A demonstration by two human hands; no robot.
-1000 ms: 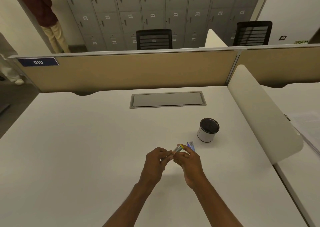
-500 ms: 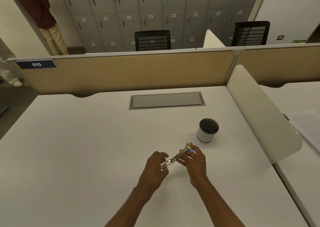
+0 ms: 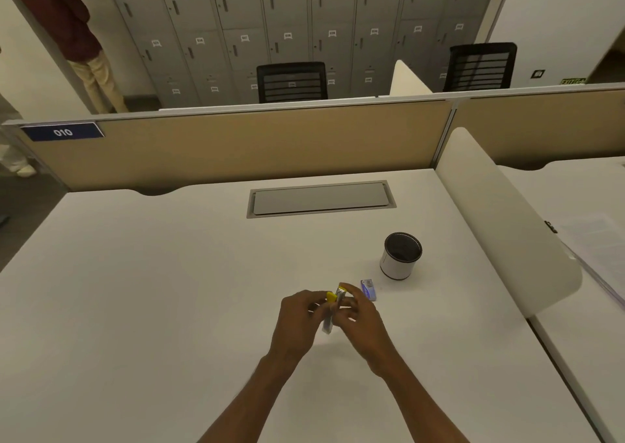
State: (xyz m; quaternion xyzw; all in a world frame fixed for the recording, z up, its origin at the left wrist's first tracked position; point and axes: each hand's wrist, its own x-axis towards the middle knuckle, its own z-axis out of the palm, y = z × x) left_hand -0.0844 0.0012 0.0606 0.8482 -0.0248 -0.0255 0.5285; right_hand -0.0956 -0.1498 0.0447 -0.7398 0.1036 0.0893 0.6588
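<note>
Holding a small yellow-and-silver metal stapler (image 3: 328,321) just above the white counter (image 3: 169,290), both grips worked at it beside a small blue staple box (image 3: 368,288) that lay flat on the surface. The left grip (image 3: 297,321) had its fingers curled round the yellow end and the silver rail. The right grip (image 3: 362,324) pinched the upper end of the tool with its fingertips. The stapler appeared to be swung open, though blur left the hinge uncertain. A white cylindrical cup with a dark inside (image 3: 400,256) stood near, beyond the box.

Risks, as judged:
- A sprung rail could snap shut on a fingertip if either pinch slackened.
- A loose strip of staples could scatter over the counter if the tool tilted.
- A sweep of the right wrist could knock the box toward the cup.
</note>
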